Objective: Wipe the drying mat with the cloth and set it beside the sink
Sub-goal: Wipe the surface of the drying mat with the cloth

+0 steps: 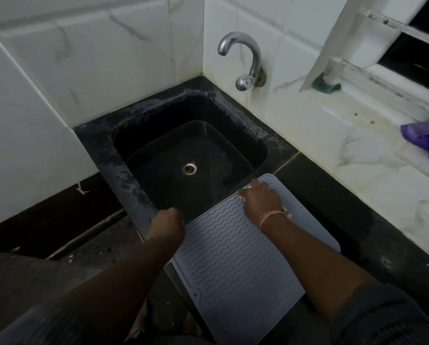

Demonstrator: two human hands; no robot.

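Right hand (259,197) presses drying mat (235,257) flat on tabletop (345,207) beside sink (133,195), fingers (257,183) curled, possibly over cloth; left hand's fingers hidden, grip undeterminable.

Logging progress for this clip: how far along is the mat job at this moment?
Done: I cannot tell whether wiping has happened. In hand: the drying mat lies on the dark counter right of the sink, its far corner overhanging the basin. The right hand is at the mat's far edge; the left hand is at its sink-side edge, fingers hidden. Left: possibly wiping; a purple cloth lies apart on the ledge.
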